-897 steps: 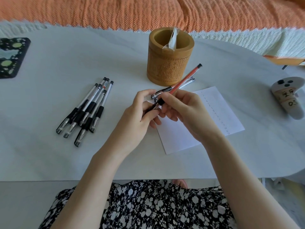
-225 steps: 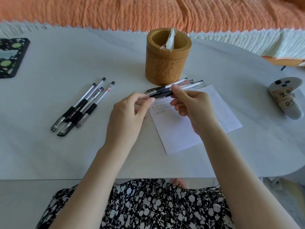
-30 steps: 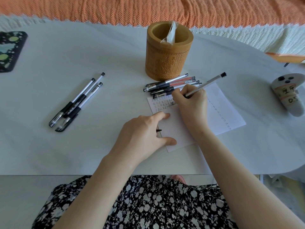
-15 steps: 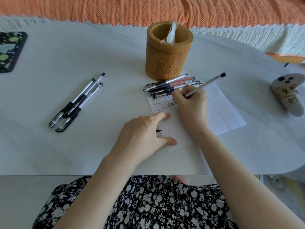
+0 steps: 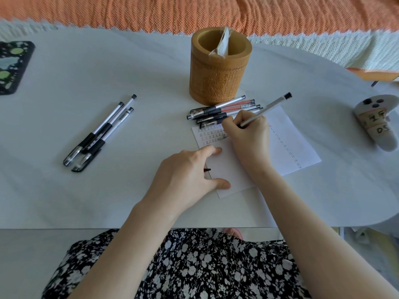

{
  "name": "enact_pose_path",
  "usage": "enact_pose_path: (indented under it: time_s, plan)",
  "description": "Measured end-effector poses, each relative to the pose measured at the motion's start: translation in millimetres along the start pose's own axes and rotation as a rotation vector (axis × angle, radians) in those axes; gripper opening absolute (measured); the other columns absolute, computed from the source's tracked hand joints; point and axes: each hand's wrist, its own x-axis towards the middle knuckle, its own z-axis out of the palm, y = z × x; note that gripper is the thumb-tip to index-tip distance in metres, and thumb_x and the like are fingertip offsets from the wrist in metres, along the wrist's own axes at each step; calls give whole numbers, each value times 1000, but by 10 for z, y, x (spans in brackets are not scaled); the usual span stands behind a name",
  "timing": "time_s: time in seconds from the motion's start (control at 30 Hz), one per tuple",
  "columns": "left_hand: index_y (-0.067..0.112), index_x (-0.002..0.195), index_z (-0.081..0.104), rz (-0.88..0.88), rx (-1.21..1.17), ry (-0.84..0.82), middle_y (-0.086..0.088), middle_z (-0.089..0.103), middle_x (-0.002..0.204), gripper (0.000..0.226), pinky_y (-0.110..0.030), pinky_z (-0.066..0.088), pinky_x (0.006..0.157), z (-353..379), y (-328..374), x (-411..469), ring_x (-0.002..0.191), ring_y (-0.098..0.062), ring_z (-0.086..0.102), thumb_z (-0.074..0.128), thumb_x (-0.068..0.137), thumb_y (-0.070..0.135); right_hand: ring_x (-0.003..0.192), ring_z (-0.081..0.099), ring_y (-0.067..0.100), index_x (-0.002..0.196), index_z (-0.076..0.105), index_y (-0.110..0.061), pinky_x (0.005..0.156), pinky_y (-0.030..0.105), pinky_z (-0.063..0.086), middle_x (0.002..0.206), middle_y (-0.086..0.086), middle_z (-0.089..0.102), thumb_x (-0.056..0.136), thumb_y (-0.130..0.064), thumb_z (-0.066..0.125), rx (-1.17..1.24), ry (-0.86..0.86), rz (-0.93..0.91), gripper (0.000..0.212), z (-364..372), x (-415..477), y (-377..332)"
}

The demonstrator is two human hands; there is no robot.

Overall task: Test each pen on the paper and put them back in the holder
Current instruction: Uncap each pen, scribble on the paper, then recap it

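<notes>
In the head view, the pen (image 5: 267,108) was clamped between the thumb and curled fingers of the right hand (image 5: 246,134), its tip down on the paper (image 5: 287,143) at the rows of small marks, evidently to try the ink. The paper was pinned by the left hand (image 5: 185,175), thumb and forefinger stretched flat on its near corner, presumably so the sheet would not slide. A bunch of pens (image 5: 224,110) was laid just beyond the right hand's knuckles, at the foot of the holder (image 5: 220,67). Three more pens (image 5: 101,130) were left well off to the left of the left hand, probably untested.

The pen's tip was hidden by the right hand. A black stub (image 5: 207,169), likely a cap, was seen poking out from under the left palm. The other left fingers were covered, so whether they were curled round it could not be told. A wrapper (image 5: 223,43) was seen in the holder, but no pens.
</notes>
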Motion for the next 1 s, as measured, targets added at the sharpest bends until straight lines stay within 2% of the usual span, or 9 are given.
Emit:
enact_pose_path:
  time_s: [1.0]
  plan:
    - [46,127,44,46,-4,29,9,65,100,68,-26,49,83,-19,13,-20,93,-6,62,70,65,61,52,22,8,54,30,-14,47,21,20,51,2,26,76,-3,57,21,-9,36,36,-9,-7,-6]
